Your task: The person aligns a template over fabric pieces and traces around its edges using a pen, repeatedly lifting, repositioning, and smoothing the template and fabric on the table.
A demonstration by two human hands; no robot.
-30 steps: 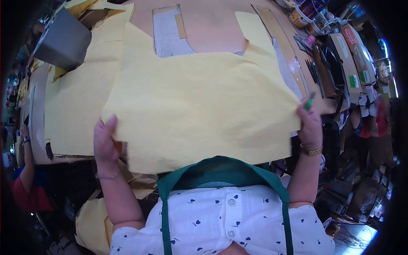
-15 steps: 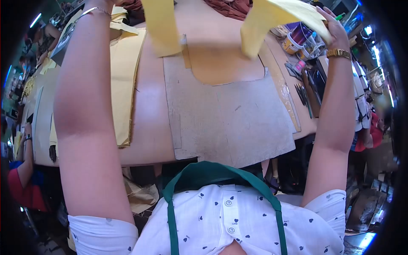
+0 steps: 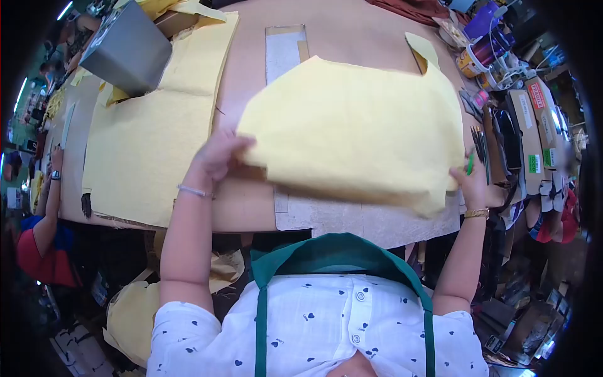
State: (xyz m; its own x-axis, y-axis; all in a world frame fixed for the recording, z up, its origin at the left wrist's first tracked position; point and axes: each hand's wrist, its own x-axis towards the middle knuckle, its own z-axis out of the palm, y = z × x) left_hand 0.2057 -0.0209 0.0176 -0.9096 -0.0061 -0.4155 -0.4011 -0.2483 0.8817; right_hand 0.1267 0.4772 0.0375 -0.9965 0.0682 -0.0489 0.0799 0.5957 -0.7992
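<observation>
Between my two hands stretches a pale yellow cloth piece [image 3: 352, 125] with a curved outline, its near edge blurred by motion. My left hand [image 3: 220, 154] is closed on its left edge, and my right hand [image 3: 472, 182] pinches the right edge. A green pen [image 3: 470, 161] sticks up from my right hand. Beneath the cloth lies a grey cardboard pattern [image 3: 383, 223], mostly covered; its front edge shows, and a strip appears beyond the cloth. To the left is a stack of yellow cloth [image 3: 147, 151] with a grey metal block [image 3: 129, 53] on top.
Several pens [image 3: 480, 147], a tub [image 3: 471, 63] and boxes [image 3: 527, 125] line the table's right side. Reddish-brown cloth [image 3: 411, 9] lies at the far edge. Another person's arm [image 3: 53, 188] rests at the left. Yellow scraps [image 3: 135, 311] are below the table edge.
Both hands came down and nearer to me, bringing the yellow cloth over the cardboard pattern. The cloth now lies spread out where it hung raised before. The view has shifted too.
</observation>
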